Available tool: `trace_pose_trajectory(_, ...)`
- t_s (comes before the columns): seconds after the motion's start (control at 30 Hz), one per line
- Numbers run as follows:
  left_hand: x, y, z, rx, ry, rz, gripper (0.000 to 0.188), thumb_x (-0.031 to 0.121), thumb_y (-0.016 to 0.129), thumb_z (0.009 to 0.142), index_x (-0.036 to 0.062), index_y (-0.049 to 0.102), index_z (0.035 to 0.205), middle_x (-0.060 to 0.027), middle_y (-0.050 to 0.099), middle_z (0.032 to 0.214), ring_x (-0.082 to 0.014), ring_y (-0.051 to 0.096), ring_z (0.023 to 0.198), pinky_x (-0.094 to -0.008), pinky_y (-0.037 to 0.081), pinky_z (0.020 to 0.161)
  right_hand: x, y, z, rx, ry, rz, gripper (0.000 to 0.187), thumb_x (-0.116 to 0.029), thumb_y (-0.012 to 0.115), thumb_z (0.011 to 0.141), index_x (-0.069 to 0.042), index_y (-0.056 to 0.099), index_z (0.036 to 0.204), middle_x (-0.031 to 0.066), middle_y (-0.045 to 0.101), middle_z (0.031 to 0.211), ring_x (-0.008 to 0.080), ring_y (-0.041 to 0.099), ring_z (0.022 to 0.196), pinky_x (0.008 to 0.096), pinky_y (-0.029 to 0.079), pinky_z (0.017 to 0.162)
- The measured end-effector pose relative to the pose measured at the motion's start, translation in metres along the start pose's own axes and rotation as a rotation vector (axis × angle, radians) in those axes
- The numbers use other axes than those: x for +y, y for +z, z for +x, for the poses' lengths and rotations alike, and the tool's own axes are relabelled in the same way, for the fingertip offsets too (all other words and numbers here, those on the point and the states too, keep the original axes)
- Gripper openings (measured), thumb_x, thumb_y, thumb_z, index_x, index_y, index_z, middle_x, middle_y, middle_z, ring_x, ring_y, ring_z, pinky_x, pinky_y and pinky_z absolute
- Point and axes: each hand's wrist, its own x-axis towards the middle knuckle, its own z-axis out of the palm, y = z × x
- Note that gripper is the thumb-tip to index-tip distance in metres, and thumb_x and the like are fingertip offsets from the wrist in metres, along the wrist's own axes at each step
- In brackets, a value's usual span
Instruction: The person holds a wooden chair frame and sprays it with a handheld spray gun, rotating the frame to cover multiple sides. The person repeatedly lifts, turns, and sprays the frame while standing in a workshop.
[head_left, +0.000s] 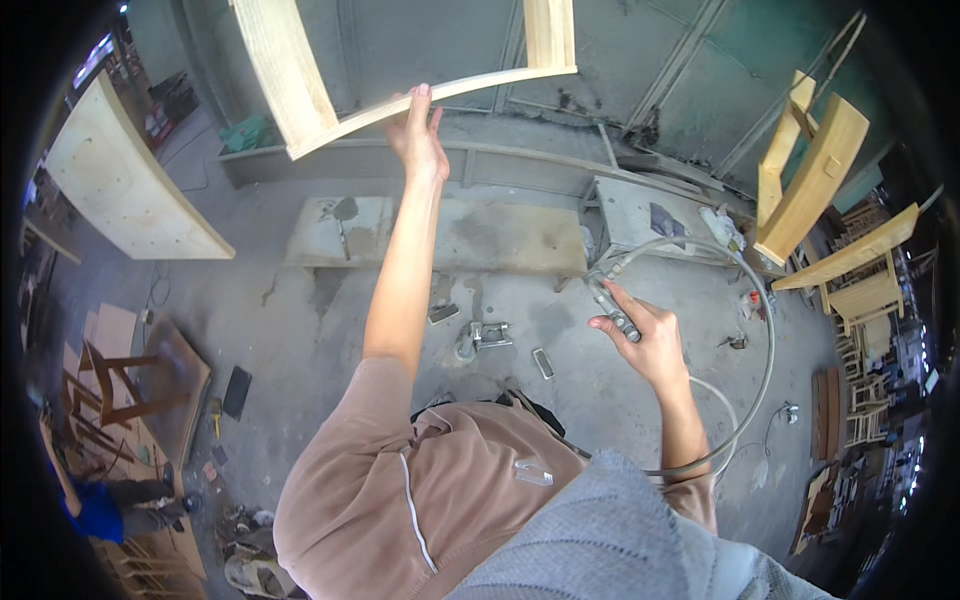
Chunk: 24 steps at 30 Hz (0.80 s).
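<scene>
Ahead of me hangs a pale wooden frame (455, 91), with two wide uprights running up out of view and a thin curved rail along the bottom. My left hand (418, 150), arm stretched out, is closed around that rail near its middle. In my right hand (648, 340) is a short metal air blow gun (614, 308), gripped between thumb and fingers. A grey air hose (768, 345) leaves its top end and loops to the right, back behind my forearm. What the gun's outlet looks like is too small to tell.
A low dusty bench (490, 235) stands ahead, beside a second table (650, 215). A spray gun (480, 340) lies on the floor. Wooden pieces hang at right (815, 180), a pale panel (130, 180) at left. A person in blue (95, 510) is at lower left.
</scene>
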Motion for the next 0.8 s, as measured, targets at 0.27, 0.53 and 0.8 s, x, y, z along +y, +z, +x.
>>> trace_pose_trajectory(0.27,0.025,0.002,-0.065,-0.138,0.347,0.072,0.066,0.009,0.081,0.088,0.0057,0.036,0.137,-0.0175,0.06,0.127,-0.0259,0.058,0.127,-0.0462,0.045,0.113,-0.052,-0.077,0.105,-0.151,-0.268,-0.146,0.058,-0.025,0.089,0.081,-0.005,0.071,0.133,0.0188,0.079,0.1,0.031,0.078,0.083,0.0396,0.061,0.074)
trace_pose_trajectory(0.53,0.061,0.019,-0.153,-0.123,0.445,0.124,0.076,0.01,0.085,0.083,0.0081,0.033,0.138,-0.0152,0.05,0.128,-0.0315,0.052,0.129,-0.0569,0.043,0.116,-0.123,-0.107,0.211,-0.062,-0.617,-0.336,0.052,-0.024,0.085,0.085,-0.007,0.071,0.132,0.0182,0.075,0.086,0.0336,0.074,0.074,0.0391,0.059,0.067)
trace_pose_trajectory(0.8,0.091,0.02,-0.18,-0.177,0.541,0.307,0.073,0.007,0.086,0.083,0.0094,0.035,0.134,-0.0149,0.051,0.128,-0.0308,0.052,0.127,-0.0566,0.043,0.117,-0.129,-0.096,0.245,0.037,-0.691,-0.671,0.053,-0.022,0.082,0.089,-0.013,0.068,0.138,0.0145,0.074,0.083,0.0337,0.071,0.068,0.0405,0.056,0.064)
